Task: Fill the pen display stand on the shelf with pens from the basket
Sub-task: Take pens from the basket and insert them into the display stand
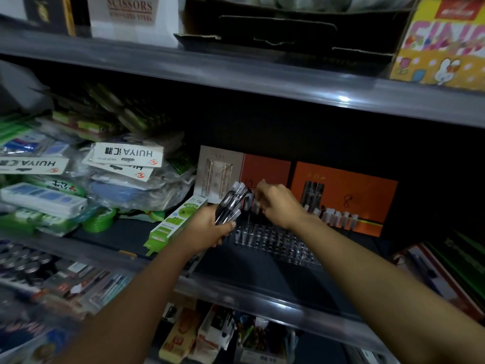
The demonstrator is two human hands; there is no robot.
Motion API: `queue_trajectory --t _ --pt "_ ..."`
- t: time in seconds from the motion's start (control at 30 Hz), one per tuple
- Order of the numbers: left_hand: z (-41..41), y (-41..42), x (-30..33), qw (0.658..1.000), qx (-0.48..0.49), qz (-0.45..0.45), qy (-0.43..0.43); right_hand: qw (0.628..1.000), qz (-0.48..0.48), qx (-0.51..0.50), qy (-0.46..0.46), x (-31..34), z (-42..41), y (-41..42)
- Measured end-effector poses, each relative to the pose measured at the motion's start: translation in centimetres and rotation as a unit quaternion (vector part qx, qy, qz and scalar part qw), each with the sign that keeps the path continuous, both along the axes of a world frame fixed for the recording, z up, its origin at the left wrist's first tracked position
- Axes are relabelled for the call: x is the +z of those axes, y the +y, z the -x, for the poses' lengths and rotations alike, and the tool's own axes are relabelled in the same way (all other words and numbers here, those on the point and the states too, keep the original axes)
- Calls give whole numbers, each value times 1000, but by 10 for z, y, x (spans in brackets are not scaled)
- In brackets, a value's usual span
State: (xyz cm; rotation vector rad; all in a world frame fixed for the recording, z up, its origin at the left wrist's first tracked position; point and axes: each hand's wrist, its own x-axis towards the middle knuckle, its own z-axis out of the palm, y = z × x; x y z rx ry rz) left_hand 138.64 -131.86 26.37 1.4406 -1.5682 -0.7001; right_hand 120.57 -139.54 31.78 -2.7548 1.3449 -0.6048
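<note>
A clear plastic pen display stand [275, 240] with rows of holes sits on the middle shelf. Several pens [338, 218] stand in its back row at the right. My left hand [210, 227] grips a bundle of dark pens [231, 203] just left of the stand, their white ends pointing up. My right hand [278, 203] reaches over the stand's back left corner, its fingers pinching a pen [248, 202] there; the fingertips are partly hidden. The basket is not in view.
Orange pen boxes [343, 190] stand behind the stand. A green and white package [173, 224] leans at its left, beside heaps of bagged stationery [123, 177]. The grey shelf edge [262, 298] runs in front; boxes [441, 271] lie at the right.
</note>
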Motion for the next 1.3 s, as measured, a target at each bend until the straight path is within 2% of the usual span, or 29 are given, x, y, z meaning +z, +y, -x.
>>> queue_trajectory --t 0.23,0.33,0.47,0.8,1.03,1.17,1.3 --pt "6 3 3 1000 -3 10 -7 999 1 25 -48 5 5 -4" --pt "11 5 6 1000 -17 20 6 991 -33 46 -120 17 10 5" --pt "22 9 9 999 -41 31 2 986 -69 68 -137 30 15 15" --pt "47 5 12 998 -45 39 -11 963 -121 -15 -239 49 37 23" --pt "38 12 13 998 -19 27 -47 930 -63 -84 -353 72 64 14" --pt "30 14 14 999 -8 14 -30 937 -30 -114 -330 70 73 11" --pt "31 14 16 999 -15 21 -20 964 8 -100 -244 52 64 9"
